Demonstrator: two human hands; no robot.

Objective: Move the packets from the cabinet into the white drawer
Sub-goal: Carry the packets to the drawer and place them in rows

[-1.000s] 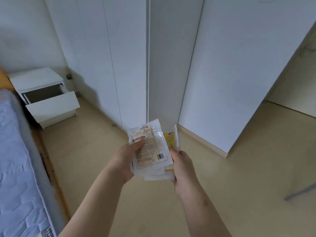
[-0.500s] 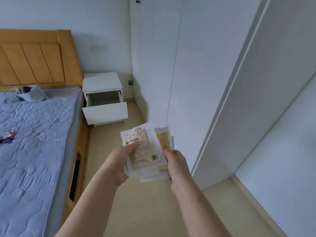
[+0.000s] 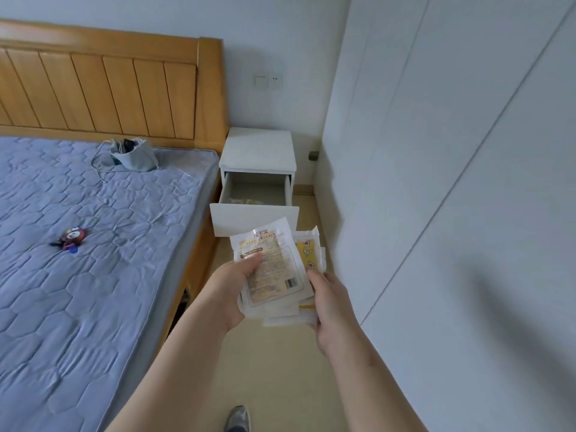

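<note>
A small stack of flat white and yellow packets [image 3: 277, 269] is held in front of me at mid-frame. My left hand [image 3: 232, 291] grips the stack's left side with the thumb on top. My right hand [image 3: 330, 304] grips its right edge. Straight ahead, the white drawer [image 3: 254, 218] of a white nightstand [image 3: 258, 151] stands pulled open, just beyond the packets. A few pale items lie at the drawer's front, partly hidden by its face. The white cabinet [image 3: 452, 151] fills the right side, its doors flat and closed here.
A bed with a blue quilted mattress [image 3: 78, 244] and wooden headboard [image 3: 109, 88] lies on the left, close to the nightstand. A grey pouch [image 3: 132, 155] and a small toy [image 3: 73, 238] sit on it. Beige floor runs between bed and cabinet. My shoe [image 3: 238, 417] shows below.
The view has swung left and forward. The nightstand with its open drawer now lies straight ahead and closer. Both hands keep the same hold on the packets.
</note>
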